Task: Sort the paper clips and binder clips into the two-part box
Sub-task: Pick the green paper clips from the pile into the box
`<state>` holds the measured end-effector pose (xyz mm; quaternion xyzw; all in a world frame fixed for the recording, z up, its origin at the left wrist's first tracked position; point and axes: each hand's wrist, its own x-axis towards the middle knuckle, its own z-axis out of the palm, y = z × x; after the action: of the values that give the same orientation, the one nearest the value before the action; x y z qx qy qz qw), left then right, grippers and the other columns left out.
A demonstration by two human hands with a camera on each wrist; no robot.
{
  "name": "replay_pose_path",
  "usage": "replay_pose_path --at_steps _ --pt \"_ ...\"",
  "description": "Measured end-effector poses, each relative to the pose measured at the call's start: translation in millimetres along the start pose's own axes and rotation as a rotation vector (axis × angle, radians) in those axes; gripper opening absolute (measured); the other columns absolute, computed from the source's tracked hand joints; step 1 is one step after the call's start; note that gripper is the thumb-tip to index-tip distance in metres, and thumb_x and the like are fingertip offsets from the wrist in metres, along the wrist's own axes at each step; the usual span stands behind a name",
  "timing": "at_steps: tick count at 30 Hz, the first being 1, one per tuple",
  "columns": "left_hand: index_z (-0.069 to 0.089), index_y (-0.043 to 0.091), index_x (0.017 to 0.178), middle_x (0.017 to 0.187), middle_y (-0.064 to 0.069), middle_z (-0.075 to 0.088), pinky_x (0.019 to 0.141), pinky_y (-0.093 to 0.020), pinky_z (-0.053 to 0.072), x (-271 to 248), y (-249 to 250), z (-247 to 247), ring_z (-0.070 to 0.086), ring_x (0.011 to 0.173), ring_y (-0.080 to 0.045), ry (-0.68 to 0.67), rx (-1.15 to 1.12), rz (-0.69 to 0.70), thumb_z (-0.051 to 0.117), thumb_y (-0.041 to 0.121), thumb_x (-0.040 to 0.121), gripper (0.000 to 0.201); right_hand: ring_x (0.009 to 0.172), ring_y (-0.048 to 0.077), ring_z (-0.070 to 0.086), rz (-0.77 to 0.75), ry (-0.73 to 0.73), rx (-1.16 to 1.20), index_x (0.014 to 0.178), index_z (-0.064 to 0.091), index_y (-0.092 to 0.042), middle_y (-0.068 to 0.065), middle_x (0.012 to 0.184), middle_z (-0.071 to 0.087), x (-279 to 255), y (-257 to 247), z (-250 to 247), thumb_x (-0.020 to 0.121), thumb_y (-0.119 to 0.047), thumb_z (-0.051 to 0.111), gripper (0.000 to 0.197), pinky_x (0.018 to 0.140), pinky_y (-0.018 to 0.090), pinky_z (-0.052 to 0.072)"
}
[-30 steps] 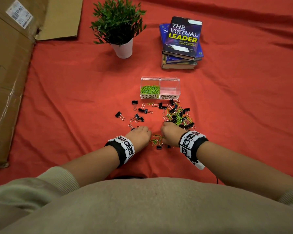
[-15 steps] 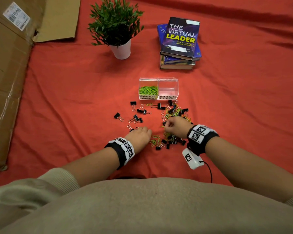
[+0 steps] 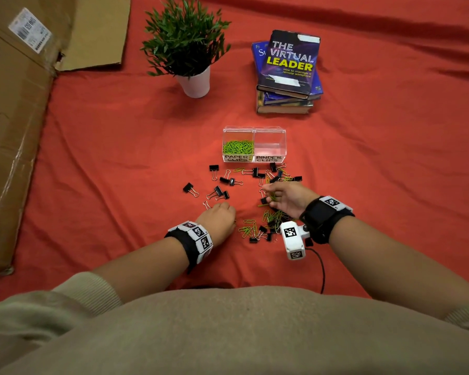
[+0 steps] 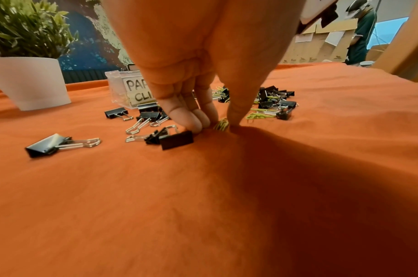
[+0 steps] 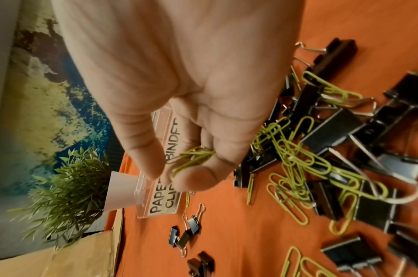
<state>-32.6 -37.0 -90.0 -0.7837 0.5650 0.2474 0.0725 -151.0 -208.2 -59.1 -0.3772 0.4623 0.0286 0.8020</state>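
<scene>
The right hand (image 5: 179,116) pinches a few green paper clips (image 5: 191,159) above the mixed pile, near the two-part box (image 3: 254,144). The left hand (image 4: 203,75) pinches a paper clip (image 4: 221,124) against the red cloth (image 3: 390,158) among scattered binder clips (image 3: 217,192).

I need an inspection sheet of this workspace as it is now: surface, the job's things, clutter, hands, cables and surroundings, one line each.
Surface: red cloth, wrinkled.
Job's things: two-part box; the PAPER CLIPS side holds green clips, the BINDER CLIPS side looks empty. Loose binder clips and paper clips lie mixed before it.
Clutter: potted plant, stack of books, flattened cardboard.
Hands: left hand pinches a paper clip against the cloth; right hand, raised, pinches a few green paper clips.
Cables: black cable from the right wrist camera.
Surroundings: a person stands far behind, beside boxes.
</scene>
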Motion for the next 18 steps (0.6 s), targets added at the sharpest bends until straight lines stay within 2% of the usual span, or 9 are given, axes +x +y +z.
replay_pose_path --at_steps 3,7,8,10,11,13,15,17,18 --pt "0.048 0.001 0.119 0.124 -0.016 0.050 0.099 -0.041 0.043 2 -1 -1 0.048 0.119 -0.032 -0.017 0.027 0.009 0.045 0.016 0.095 0.028 0.062 0.015 0.054 -0.047 0.055 -0.159 0.090 0.065 0.002 0.009 0.081 0.059 6 4 1 0.084 0.002 0.057 0.010 0.052 0.022 0.047" --pt "0.047 -0.001 0.120 0.125 -0.017 0.050 0.098 -0.042 0.044 4 0 0 0.047 0.119 -0.033 -0.052 0.060 0.004 0.044 0.011 0.093 0.030 0.063 0.011 0.056 -0.283 0.164 -1.100 0.084 0.068 -0.008 -0.006 0.071 0.061 11 10 5 0.080 -0.013 0.068 0.007 0.053 0.018 0.041" --pt "0.046 -0.001 0.121 0.125 -0.018 0.050 0.097 -0.043 0.045 4 0 -1 0.048 0.119 -0.034 -0.052 0.080 0.013 0.042 0.009 0.093 0.030 0.070 0.013 0.057 -0.327 0.150 -1.267 0.087 0.067 -0.009 -0.008 0.073 0.058 11 12 6 0.081 -0.014 0.067 0.008 0.055 0.018 0.040" --pt "0.046 0.001 0.119 0.123 -0.019 0.052 0.093 -0.043 0.045 4 0 -5 0.050 0.116 -0.035 -0.054 0.061 0.024 0.042 0.008 0.093 0.028 0.087 0.019 0.056 -0.404 0.093 -1.490 0.096 0.064 -0.008 -0.001 0.091 0.057 15 18 8 0.083 -0.014 0.064 0.014 0.070 0.022 0.044" --pt "0.046 0.001 0.117 0.120 -0.020 0.054 0.090 -0.043 0.044 4 0 -8 0.052 0.113 -0.036 -0.048 0.006 0.021 0.042 0.009 0.092 0.026 0.093 0.021 0.056 -0.422 0.074 -1.546 0.098 0.063 -0.008 0.004 0.100 0.056 17 21 8 0.084 -0.013 0.062 0.014 0.079 0.027 0.045" --pt "0.047 0.002 0.110 0.113 -0.021 0.057 0.085 -0.041 0.044 6 -3 -15 0.056 0.105 -0.037 -0.023 -0.172 -0.001 0.042 0.009 0.092 0.021 0.098 0.025 0.056 -0.440 0.055 -1.589 0.095 0.062 -0.007 0.009 0.106 0.053 20 26 6 0.085 -0.008 0.057 0.011 0.086 0.033 0.047" --pt "0.050 0.003 0.108 0.108 -0.020 0.061 0.083 -0.038 0.045 8 -7 -19 0.058 0.100 -0.035 0.014 -0.351 -0.032 0.044 0.010 0.092 0.019 0.097 0.028 0.057 -0.454 0.042 -1.591 0.090 0.061 -0.006 0.012 0.106 0.053 21 28 5 0.086 -0.005 0.053 0.009 0.087 0.036 0.047" --pt "0.054 0.007 0.110 0.102 -0.015 0.065 0.080 -0.033 0.046 10 -10 -21 0.060 0.095 -0.031 0.030 -0.493 -0.055 0.044 0.009 0.091 0.021 0.091 0.022 0.055 -0.454 0.072 -1.506 0.088 0.060 -0.007 0.009 0.101 0.053 17 26 6 0.087 -0.007 0.051 0.009 0.086 0.033 0.047" --pt "0.056 0.010 0.111 0.098 -0.012 0.067 0.079 -0.031 0.046 11 -9 -22 0.061 0.091 -0.028 0.023 -0.554 -0.060 0.043 0.007 0.091 0.024 0.083 0.017 0.055 -0.452 0.105 -1.428 0.087 0.060 -0.009 0.005 0.096 0.054 15 23 6 0.088 -0.010 0.052 0.008 0.080 0.031 0.048"
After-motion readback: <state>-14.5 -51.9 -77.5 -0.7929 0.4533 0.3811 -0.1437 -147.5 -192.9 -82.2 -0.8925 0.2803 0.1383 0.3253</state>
